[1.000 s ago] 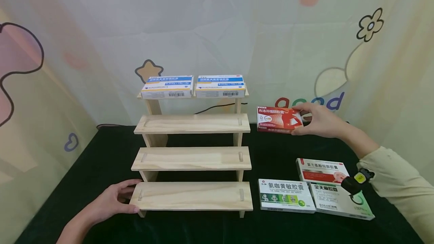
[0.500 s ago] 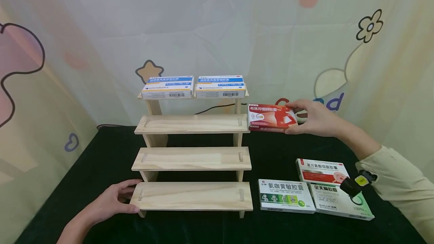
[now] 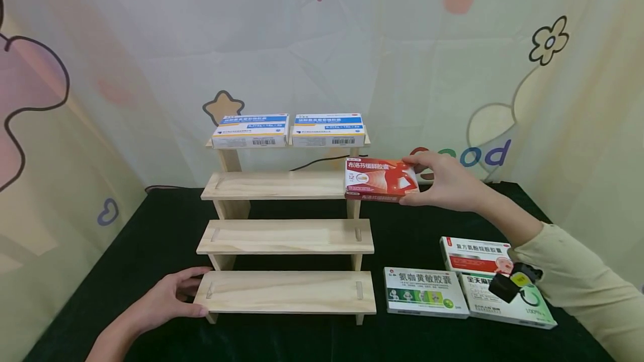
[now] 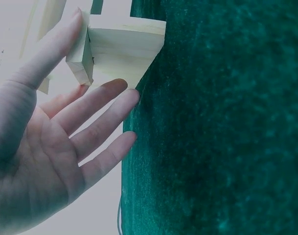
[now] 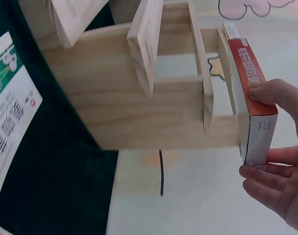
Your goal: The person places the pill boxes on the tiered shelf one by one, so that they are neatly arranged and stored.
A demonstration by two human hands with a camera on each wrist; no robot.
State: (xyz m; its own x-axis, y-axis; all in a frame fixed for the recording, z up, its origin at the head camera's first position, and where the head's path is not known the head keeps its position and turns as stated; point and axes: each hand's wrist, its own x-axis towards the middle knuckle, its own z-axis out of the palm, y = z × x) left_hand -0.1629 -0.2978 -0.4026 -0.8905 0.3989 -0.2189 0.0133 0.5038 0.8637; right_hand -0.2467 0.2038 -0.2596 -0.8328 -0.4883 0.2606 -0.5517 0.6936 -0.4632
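Observation:
A stepped wooden display stand [image 3: 287, 292] with several shelves stands in the middle of the head view. At the left end of its lowest shelf, my left hand [image 3: 158, 300] pinches the board between thumb and index finger; the other fingers spread loosely in the left wrist view. My right hand [image 3: 448, 183] grips a red medicine box [image 3: 379, 179] by its right end, thumb on one face and fingers on the other. The box overlaps the right end of the second shelf from the top [image 3: 276, 185]. In the right wrist view, the box [image 5: 249, 73] is beside the stand's upper part.
Two blue-and-white medicine boxes [image 3: 250, 132] lie side by side on the top shelf. Right of the stand, a green-and-white box [image 3: 425, 292], a red-and-white box [image 3: 475, 255] and a pale green box [image 3: 508, 300] lie on the dark green cloth [image 3: 302, 339]. A patterned curtain [image 3: 302, 43] hangs behind.
My right hand has carried the red medicine box left, from beside the stand to over the second shelf's right end. My left hand stays at the lowest shelf.

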